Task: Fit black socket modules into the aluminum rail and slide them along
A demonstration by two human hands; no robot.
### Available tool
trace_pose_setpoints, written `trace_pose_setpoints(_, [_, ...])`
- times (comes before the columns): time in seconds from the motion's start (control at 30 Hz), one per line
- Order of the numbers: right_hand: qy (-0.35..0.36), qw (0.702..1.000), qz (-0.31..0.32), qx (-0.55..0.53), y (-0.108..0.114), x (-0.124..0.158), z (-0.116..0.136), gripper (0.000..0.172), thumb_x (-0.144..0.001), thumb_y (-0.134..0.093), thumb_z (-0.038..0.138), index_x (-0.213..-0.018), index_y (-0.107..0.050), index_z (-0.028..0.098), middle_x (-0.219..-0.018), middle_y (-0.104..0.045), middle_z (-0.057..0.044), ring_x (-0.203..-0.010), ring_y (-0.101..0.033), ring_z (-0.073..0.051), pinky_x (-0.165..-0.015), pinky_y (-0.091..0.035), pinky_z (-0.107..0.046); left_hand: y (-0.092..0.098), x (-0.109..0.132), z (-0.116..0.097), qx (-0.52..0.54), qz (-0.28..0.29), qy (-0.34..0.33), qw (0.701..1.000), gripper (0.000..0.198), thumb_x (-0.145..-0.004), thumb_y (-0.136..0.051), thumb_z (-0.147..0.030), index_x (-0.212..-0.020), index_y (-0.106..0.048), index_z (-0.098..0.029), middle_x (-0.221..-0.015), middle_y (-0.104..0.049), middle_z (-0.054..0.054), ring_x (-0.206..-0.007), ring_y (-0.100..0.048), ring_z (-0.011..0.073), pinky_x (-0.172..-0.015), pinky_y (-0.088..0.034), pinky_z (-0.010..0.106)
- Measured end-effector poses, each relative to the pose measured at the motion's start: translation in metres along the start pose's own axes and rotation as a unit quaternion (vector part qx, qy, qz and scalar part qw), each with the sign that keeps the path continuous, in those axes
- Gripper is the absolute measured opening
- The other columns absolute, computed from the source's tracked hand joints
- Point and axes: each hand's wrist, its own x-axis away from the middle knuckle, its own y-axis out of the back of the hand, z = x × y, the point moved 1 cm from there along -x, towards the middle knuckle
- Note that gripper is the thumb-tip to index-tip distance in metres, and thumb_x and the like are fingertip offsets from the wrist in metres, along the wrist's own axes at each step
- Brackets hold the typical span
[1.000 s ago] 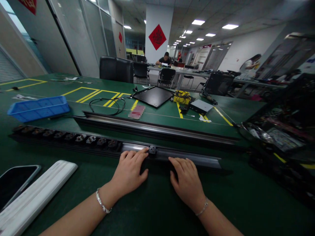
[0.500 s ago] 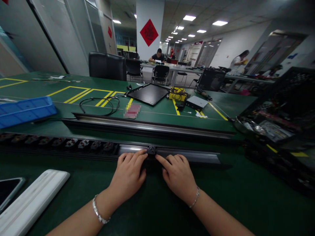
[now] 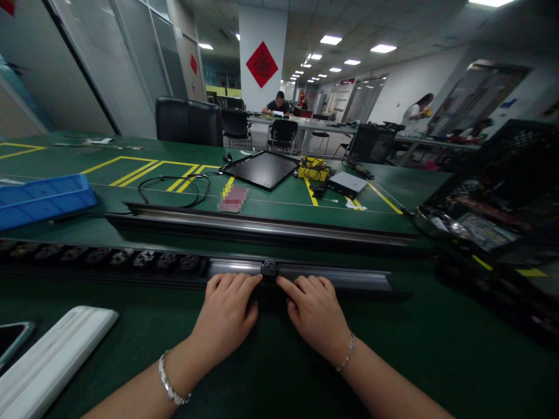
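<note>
A small black socket module (image 3: pixel 269 267) sits in a long black channel (image 3: pixel 334 276) with a silvery inside. My left hand (image 3: pixel 227 311) has its fingers bent, the index fingertip against the module's left near corner. From the other side, the index finger of my right hand (image 3: pixel 317 314) touches the right near corner, its other fingers curled in. Between them the two fingertips hold the module in place. Further left in the same channel, a row of socket modules (image 3: pixel 144 259) stands side by side. The module's underside is hidden.
Behind lies a second long black channel (image 3: pixel 262 227). A blue tray (image 3: pixel 43 198) is at the left, with a white bar-shaped object (image 3: pixel 61 355) and a phone (image 3: pixel 13 340) nearer. A flat black panel (image 3: pixel 264 169) lies farther back. Open electronic equipment (image 3: pixel 489 215) stands at the right.
The left index fingertip has shifted slightly down from the module's side to its near corner. The right hand has hardly moved. The view has tilted slightly.
</note>
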Motion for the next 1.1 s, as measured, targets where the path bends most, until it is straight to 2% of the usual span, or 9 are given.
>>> trace_pose_setpoints(1.1, [-0.001, 0.999, 0.007, -0.052, -0.0018, 0.0023, -0.0035, 0.042, -0.083, -0.047, 0.016, -0.123, -0.049, 0.027, -0.093, -0.059, -0.003, -0.087, -0.049, -0.018, -0.086, -0.028, -0.034, 0.0016, -0.0020, -0.0024, 0.025, 0.013, 0.018, 0.999, 0.040, -0.078, -0.051, -0.016, -0.116, -0.053, -0.030, -0.099, -0.062, 0.000, -0.094, -0.052, 0.0205, -0.087, -0.030, 0.040])
